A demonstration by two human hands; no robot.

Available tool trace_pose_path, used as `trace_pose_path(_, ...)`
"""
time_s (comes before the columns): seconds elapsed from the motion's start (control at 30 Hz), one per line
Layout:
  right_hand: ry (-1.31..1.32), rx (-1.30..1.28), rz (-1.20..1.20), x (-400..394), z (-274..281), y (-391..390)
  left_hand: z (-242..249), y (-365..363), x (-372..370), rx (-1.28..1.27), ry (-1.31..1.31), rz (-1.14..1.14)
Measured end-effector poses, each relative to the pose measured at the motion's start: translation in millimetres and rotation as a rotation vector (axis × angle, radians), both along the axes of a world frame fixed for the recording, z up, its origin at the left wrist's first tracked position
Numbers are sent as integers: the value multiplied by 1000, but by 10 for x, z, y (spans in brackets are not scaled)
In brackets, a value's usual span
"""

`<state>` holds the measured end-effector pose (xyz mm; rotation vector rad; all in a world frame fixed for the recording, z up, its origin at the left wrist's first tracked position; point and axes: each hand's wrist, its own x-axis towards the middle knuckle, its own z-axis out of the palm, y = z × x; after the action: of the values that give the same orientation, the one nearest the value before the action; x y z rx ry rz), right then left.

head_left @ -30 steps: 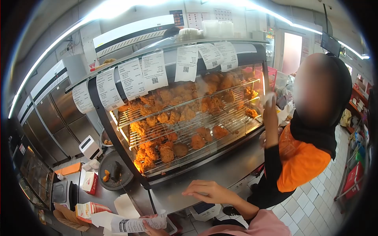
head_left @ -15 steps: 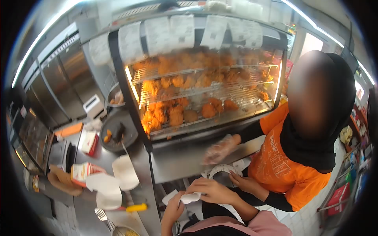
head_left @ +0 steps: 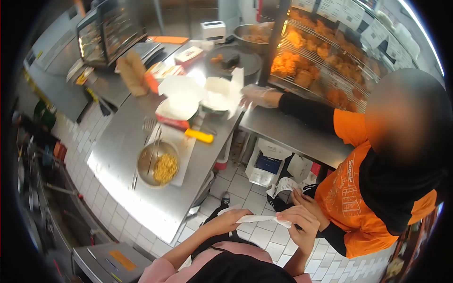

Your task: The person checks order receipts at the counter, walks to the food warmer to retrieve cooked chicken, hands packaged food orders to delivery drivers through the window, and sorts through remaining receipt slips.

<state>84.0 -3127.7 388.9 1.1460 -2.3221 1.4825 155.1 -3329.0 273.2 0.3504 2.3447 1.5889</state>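
A strip of white paper [head_left: 255, 218] is stretched between my two hands, in front of my black apron. My left hand [head_left: 229, 221] pinches one end, and my right hand [head_left: 302, 221] is closed on the other end. A co-worker in an orange shirt [head_left: 347, 188] stands to the right. One of the co-worker's hands holds a printed receipt [head_left: 285, 185] beside my right hand. The co-worker's other hand, in a clear plastic glove [head_left: 257, 95], touches or is beside an open white box [head_left: 219, 94].
A steel table [head_left: 118, 165] holds a metal bowl [head_left: 147, 162] of yellow food, a yellow-handled tool [head_left: 199, 136], another open box [head_left: 177, 107] and a dark round pan [head_left: 250, 63]. A lit cabinet [head_left: 321, 56] of fried chicken stands at upper right.
The view has swung left and down toward the table. My hands have moved apart, spreading the white paper. The co-worker's gloved hand has reached left to the open box.
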Motion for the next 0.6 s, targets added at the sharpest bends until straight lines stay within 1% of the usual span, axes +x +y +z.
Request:
trace_pose_path(0.03, 3, 4, 32, 125, -14, 52, -56, 86, 145, 4, 3, 32)
trace_pose_path(0.1, 14, -16, 17, 423, -76, 172, -174, 243, 434, -7, 77, 84)
trace_pose_path(0.13, 21, -18, 14, 573, -125, 248, -274, 331, 582, 41, 85, 110)
trace_pose_path(0.17, 8, -20, 14, 735, -143, 339, -301, 432, 745, 38, 72, 111)
trace_pose_path(0.23, -34, -2, -79, 1060, -136, 525, -308, 617, 1058, 96, 3, 117)
trace_pose_path(0.27, -51, 0, -127, 1221, -147, 617, -403, 723, 1215, 108, -66, 71)
trace_pose_path(0.3, -39, -3, -129, 1351, -177, 737, -556, 822, 1347, 102, -53, 4)
trace_pose_path(0.37, -112, 5, -243, 1533, -198, 969, -778, 936, 1485, 39, -73, -184)
trace_pose_path(0.4, -152, 16, -294, 1598, -173, 1062, -593, 943, 1461, 43, -69, -183)
trace_pose_path(0.47, -152, 15, -330, 1636, -105, 1191, -202, 873, 1279, 3, -293, -313)
trace_pose_path(0.5, -155, 7, -364, 1640, -56, 1199, -120, 845, 1183, -1, -288, -319)
trace_pose_path(0.57, -198, -31, -357, 1547, 69, 1129, 7, 778, 967, -139, -221, -390)
trace_pose_path(0.6, -169, 33, -335, 1454, 98, 1093, 75, 730, 843, -143, -224, -389)
